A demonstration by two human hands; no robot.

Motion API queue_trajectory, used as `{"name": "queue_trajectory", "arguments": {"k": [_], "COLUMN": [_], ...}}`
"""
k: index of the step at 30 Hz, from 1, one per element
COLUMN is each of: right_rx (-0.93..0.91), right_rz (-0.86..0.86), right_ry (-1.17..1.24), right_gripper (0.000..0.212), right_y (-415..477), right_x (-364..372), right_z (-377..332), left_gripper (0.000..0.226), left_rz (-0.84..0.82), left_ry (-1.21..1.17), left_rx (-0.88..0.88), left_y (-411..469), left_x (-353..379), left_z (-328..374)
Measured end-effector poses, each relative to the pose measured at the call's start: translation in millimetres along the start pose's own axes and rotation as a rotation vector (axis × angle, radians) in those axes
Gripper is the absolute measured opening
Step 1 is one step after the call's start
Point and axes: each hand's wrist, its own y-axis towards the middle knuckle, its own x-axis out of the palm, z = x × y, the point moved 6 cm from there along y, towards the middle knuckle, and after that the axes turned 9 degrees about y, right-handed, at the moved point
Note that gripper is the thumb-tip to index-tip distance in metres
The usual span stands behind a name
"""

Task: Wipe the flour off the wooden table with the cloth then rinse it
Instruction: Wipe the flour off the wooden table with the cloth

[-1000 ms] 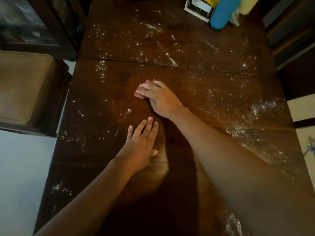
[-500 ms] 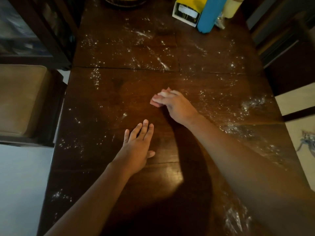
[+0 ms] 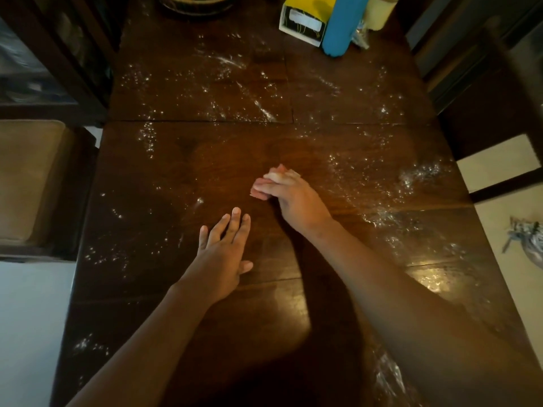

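Your right hand [image 3: 296,201] is pressing down on the cloth [image 3: 260,191] near the middle of the wooden table [image 3: 205,160], fingers laid close together over it rather than curled into a fist; whether the thumb is pinching the fabric underneath is not showing. Only a pinkish edge of the cloth is peeking out past your fingertips, with a paler bit at the far side of them. Your left hand [image 3: 223,254] is lying flat and open on the wood just beside and nearer to you, fingers stretched forward, thumb out to the side, holding nothing.

The flour [image 3: 264,110] is showing as white specks and short streaks across the far panel, as a thicker scatter along the right edge, and as faint dots to the left. The wood directly around both hands is looking dark and glossy.

At the far end, a blue cylinder [image 3: 342,24] is standing beside a yellow box [image 3: 308,16].
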Motion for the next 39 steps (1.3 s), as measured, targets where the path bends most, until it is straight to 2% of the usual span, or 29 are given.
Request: {"name": "queue_trajectory", "arguments": {"k": [3,6,8,12,14,16,18,20,24,26,31,33,37,39], "right_rx": [0.186,0.352,0.28,-0.03,-0.047,0.099,0.332,0.448,0.145,0.124,0.511,0.462,0.037,0.075], "right_rz": [0.194,0.293,0.221,-0.082,-0.052,0.107,0.277,0.328,0.09,0.066,0.345,0.321,0.004,0.01], "right_ry": [0.008,0.033,0.053,0.078,0.078,0.066,0.023,-0.004,0.083,0.074,-0.013,-0.008,0.084,0.096], "right_gripper": [0.045,0.047,0.048,0.049,0.046,0.044,0.044,0.047,0.042,0.043,0.043,0.038,0.037,0.039], "right_y": [0.5,20.3,23.9,-20.0,-45.6,-65.8,-77.1,-80.5,-92.2,-94.2,-68.9,-51.2,-50.4,-59.4], "right_x": [-26.4,-32.4,-19.6,5.2,-8.6,-30.2,-42.6,-34.2,-14.0,-29.9,-56.7,-46.0,-16.2,-28.6], "right_z": [33.1,45.4,33.8,0.7,9.7,37.8,59.0,51.0,10.6,21.2,67.8,53.5,10.7,24.4], "left_gripper": [0.092,0.093,0.092,0.091,0.09,0.09,0.089,0.089,0.09,0.088,0.087,0.089,0.09,0.089], "left_rz": [0.01,0.022,0.017,-0.004,-0.001,-0.005,-0.017,-0.029,-0.042,-0.041,-0.047,-0.055,-0.075,-0.083], "left_ry": [-0.028,-0.025,-0.016,-0.014,-0.018,-0.024,-0.019,-0.012,0.002,0.014,0.049,0.08,0.12,0.108], "left_rx": [0.006,0.009,0.004,-0.004,-0.001,0.0,0.001,0.009,0.018,0.017,0.008,-0.01,-0.023,-0.013], "left_y": [-0.3,0.1,0.3,-0.9,-2.1,-2.6,-2.0,-1.0,1.3,0.6,0.8,2.1,4.4,3.1], "left_x": [2.3,3.0,2.5,0.4,-0.9,-1.6,-0.7,1.0,1.6,0.7,1.8,3.3,4.5,2.8], "left_z": [-1.0,-1.1,-0.7,0.7,0.3,0.3,0.5,-0.3,-1.4,-1.2,0.4,-0.1,0.3,1.5]}}
